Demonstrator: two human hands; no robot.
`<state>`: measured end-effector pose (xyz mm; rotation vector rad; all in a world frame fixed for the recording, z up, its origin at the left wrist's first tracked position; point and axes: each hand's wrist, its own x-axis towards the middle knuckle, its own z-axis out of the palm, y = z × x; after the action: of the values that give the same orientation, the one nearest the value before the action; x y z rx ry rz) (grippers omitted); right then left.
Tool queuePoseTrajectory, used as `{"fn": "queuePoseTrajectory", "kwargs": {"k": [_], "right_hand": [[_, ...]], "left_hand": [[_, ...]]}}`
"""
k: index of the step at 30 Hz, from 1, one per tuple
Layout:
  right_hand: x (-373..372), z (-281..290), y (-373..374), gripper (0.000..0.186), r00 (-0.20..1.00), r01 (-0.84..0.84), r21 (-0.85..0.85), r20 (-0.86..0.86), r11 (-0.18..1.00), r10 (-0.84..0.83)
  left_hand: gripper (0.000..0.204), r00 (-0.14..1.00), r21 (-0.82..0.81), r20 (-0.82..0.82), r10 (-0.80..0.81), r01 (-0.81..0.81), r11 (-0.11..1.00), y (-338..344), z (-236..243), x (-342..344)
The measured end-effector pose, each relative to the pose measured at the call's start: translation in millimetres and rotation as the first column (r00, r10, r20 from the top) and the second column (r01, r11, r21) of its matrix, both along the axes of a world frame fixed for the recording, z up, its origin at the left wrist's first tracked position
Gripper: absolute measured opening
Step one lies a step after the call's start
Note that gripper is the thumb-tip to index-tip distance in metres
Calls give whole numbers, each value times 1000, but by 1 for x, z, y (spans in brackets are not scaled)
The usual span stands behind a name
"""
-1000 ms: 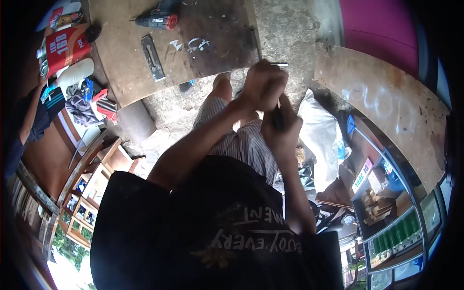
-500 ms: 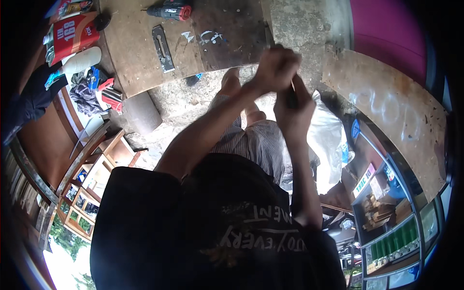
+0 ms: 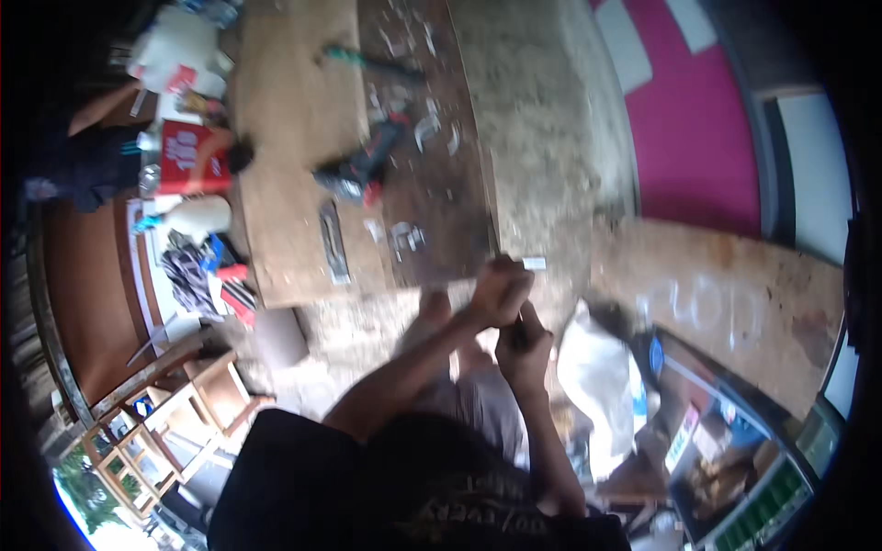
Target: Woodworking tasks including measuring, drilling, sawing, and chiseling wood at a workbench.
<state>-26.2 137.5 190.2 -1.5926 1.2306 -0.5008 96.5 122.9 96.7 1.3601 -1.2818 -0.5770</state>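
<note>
Compared with a second ago, both hands have risen to the near edge of the plywood board [image 3: 294, 119]. The left hand [image 3: 501, 289] is closed around a small pale piece [image 3: 534, 264]; the right hand [image 3: 525, 344] now grips a dark tool [image 3: 518, 332] just below it.

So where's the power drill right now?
In the head view the drill lies on the wooden board, up and to the left of the person's hands, with a flat grey tool just below it.
</note>
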Motion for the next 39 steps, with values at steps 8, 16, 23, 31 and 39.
{"fn": "queuePoseTrajectory", "kwargs": {"k": [8,16,23,31,39], "right_hand": [[14,-49,-5,28,1000,11,-237,3,971,-10],[7,-37,-3,25,999,-26,-200,17,980,30],[-67,65,66,72,986,-138,-29,-102,990,135],[21,-62,-23,22,982,-19,-153,182,988,47],[0,-38,9,67,905,-165,-188,362,968,225]], "left_hand": [[26,892,247,-446,75,42,968,1,-64,-5],[30,998,263,-58,38,-22,964,0,-33,3],[33,963,242,-234,-137,194,951,71,72,-54],[33,929,242,-354,109,-22,970,-16,-50,15],[41,899,-54,-411,-152,142,988,-4,-34,17]]}}
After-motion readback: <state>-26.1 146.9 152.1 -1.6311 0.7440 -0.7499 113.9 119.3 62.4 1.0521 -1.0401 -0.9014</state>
